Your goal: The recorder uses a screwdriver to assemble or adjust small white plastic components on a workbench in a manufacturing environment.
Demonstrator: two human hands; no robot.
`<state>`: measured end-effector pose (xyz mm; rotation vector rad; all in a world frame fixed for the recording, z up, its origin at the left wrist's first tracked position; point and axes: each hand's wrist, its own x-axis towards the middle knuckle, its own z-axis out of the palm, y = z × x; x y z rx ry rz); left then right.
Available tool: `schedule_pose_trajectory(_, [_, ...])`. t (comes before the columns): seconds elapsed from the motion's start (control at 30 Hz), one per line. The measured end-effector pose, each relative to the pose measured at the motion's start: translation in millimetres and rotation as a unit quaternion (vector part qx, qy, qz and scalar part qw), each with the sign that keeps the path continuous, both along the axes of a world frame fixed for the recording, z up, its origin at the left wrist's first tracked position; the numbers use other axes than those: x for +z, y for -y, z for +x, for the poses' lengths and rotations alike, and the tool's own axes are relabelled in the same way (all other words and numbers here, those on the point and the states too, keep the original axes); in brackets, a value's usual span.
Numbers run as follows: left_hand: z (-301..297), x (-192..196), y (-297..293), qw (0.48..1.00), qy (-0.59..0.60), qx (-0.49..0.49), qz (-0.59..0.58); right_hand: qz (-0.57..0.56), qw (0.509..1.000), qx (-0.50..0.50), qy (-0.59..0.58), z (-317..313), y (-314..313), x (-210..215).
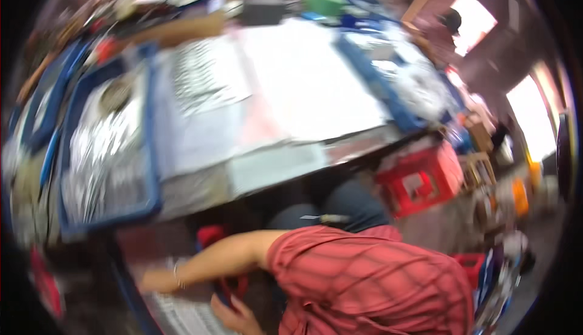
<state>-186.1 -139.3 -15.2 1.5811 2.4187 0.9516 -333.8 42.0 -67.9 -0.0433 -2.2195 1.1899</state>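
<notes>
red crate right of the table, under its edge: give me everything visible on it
The red crate looks like moulded plastic, boxy, with open slots or handle cut-outs in its near wall showing paler stuff behind. It sits tilted in the picture, below the right end of the worktable, beside a dark-clad leg or knee. Its top edge lies close under the table's rim; whether they touch is unclear. Contents are too blurred to tell. No hand touches it: both visible hands are lower left.

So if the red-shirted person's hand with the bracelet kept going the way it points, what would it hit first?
Probably the blue edge just to its left. The bracelet hand reaches leftward, low beneath the table. The picture is blurred, so depth is uncertain.
</notes>
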Motion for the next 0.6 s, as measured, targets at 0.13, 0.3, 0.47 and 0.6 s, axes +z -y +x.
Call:
schedule_pose_trajectory(0.13, [7.6, 30.9, -13.3, 0.997, 0.081, 0.001, -0.004, 0.05, 0.979, 0.042, 0.191, 79.2, -26.7, 46.6])
schedule_pose_trajectory(0.3, [-16.4, 42.3, 3.5, 0.981, 0.183, 0.037, -0.051, 0.029, 0.984, 0.03, 0.175, 227.4, -41.0, 102.4])
schedule_pose_trajectory(0.47, [-75.7, 74.8, 13.1, 0.994, -0.02, 0.082, -0.073, 0.041, 0.926, -0.082, 0.366, 348.0, -35.8, 132.2])
schedule_pose_trajectory(0.6, [-158.1, 19.3, 28.4, 0.96, 0.219, 0.17, 0.031, 0.103, 0.872, -0.235, 0.417, 407.5, -34.3, 153.6])
